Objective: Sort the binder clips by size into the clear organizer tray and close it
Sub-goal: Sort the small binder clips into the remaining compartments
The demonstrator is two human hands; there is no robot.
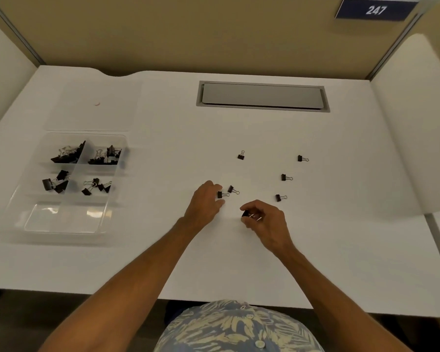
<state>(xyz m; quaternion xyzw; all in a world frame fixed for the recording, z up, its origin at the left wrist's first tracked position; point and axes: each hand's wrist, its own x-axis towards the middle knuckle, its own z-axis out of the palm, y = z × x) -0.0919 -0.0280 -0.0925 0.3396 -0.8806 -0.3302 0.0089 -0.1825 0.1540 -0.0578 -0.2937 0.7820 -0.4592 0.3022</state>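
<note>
The clear organizer tray (15,199) lies open on the left of the white desk, its lid (92,107) flat behind it. Black binder clips fill its four back compartments: larger ones at the rear (69,153), smaller ones in the middle row (95,186). The front compartment holds nothing. Several small black clips lie loose on the desk, among them one (241,155) further back and one (286,177) to the right. My left hand (206,201) has its fingertips at a small clip (220,194). My right hand (264,219) pinches another small clip (245,214).
A grey cable hatch (262,96) is set into the desk at the back. Beige partition walls enclose the desk on three sides. A blue sign reading 247 (376,10) hangs at the top right. The desk's front edge (239,303) is near my body.
</note>
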